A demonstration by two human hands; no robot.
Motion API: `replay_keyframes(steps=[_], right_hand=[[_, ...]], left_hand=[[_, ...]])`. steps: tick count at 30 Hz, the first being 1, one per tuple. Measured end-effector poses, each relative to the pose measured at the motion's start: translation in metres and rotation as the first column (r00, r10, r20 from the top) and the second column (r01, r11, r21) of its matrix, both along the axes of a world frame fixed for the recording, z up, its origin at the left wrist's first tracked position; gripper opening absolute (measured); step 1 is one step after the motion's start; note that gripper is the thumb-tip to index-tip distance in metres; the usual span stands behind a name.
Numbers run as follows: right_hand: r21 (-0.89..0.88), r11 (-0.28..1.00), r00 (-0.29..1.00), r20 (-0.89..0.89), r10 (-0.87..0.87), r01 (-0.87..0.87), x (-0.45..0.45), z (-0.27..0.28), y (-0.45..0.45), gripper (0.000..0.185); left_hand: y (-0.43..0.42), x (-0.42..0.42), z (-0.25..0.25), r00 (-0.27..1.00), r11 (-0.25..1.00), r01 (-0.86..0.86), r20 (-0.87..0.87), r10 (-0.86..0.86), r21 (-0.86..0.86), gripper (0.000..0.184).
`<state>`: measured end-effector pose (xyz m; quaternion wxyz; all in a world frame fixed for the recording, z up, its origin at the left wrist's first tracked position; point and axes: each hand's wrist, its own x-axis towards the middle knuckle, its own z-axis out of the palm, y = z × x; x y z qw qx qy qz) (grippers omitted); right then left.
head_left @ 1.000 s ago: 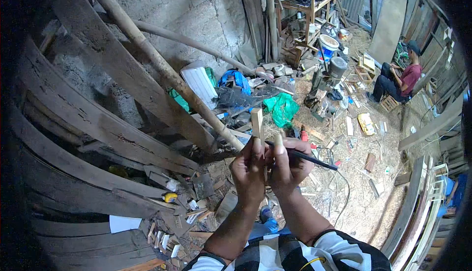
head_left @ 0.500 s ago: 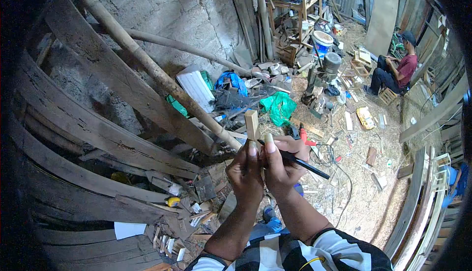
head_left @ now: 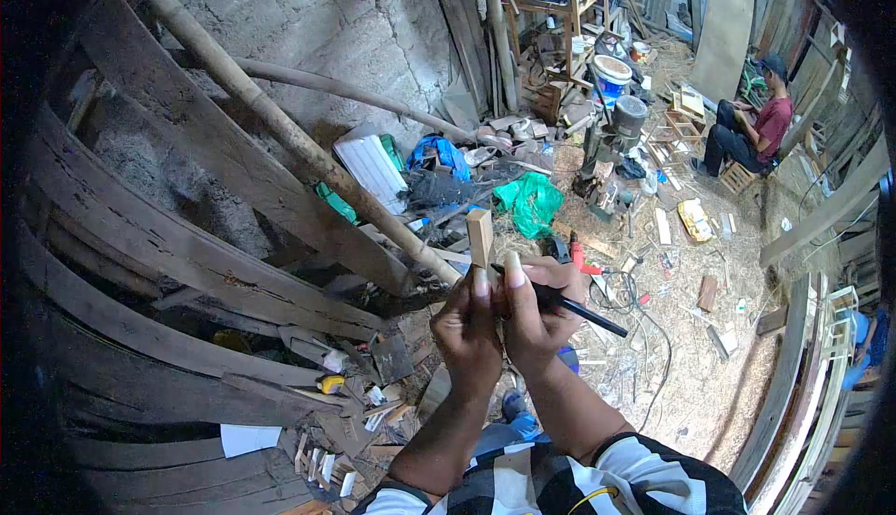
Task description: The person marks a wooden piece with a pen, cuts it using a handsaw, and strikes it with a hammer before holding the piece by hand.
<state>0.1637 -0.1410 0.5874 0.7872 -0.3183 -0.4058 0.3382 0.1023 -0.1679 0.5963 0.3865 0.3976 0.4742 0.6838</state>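
Observation:
A small light-coloured wood block (head_left: 480, 235) stands upright between the thumb and fingers of my left hand (head_left: 467, 328), with its top end free. My right hand (head_left: 541, 310) is closed around a black pen (head_left: 594, 318). The pen slants down to the right, and its tip end points left toward the block beside my thumb. Both hands are close together in front of my chest. My fingers hide the lower part of the block, and I cannot tell whether the pen tip touches it.
Timber rails (head_left: 233, 179) and a long pole (head_left: 280, 123) stand at the left. Green plastic (head_left: 528, 205), a red-handled tool (head_left: 577, 253) and a cord lie on the shaving-strewn floor. A co-worker (head_left: 761, 127) sits at the upper right; another person (head_left: 857, 342) is at the right edge.
My hands and the block hold almost the same place, with the block turned very slightly. The background has shifted a little with my head.

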Motion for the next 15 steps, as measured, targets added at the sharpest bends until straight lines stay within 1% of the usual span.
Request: replay_keyframes(steps=[5,7,9,14,15], right_hand=[[-0.003,1.000,0.999,-0.029,-0.019,0.019,-0.005,0.002,0.001,0.013],[-0.007,1.000,0.999,-0.029,-0.027,0.027,-0.006,0.002,0.001,0.013],[-0.010,1.000,0.998,-0.061,-0.008,0.008,-0.007,0.005,0.000,0.012],[0.008,1.000,0.998,-0.064,-0.011,0.011,-0.011,0.003,-0.001,0.012],[0.005,1.000,0.998,-0.067,-0.007,0.007,-0.011,0.004,-0.001,0.011]], left_hand=[[0.002,-0.003,-0.005,1.000,1.000,0.000,-0.025,0.000,-0.027,0.030],[0.004,-0.001,-0.005,0.997,0.998,-0.024,0.072,0.028,-0.054,0.031],[0.003,-0.003,-0.004,0.998,0.998,-0.012,0.066,0.016,-0.055,0.031],[0.003,-0.007,-0.005,0.998,0.998,0.004,0.062,0.000,-0.066,0.030],[0.002,-0.008,-0.005,0.999,0.998,0.002,0.035,0.000,-0.066,0.030]])
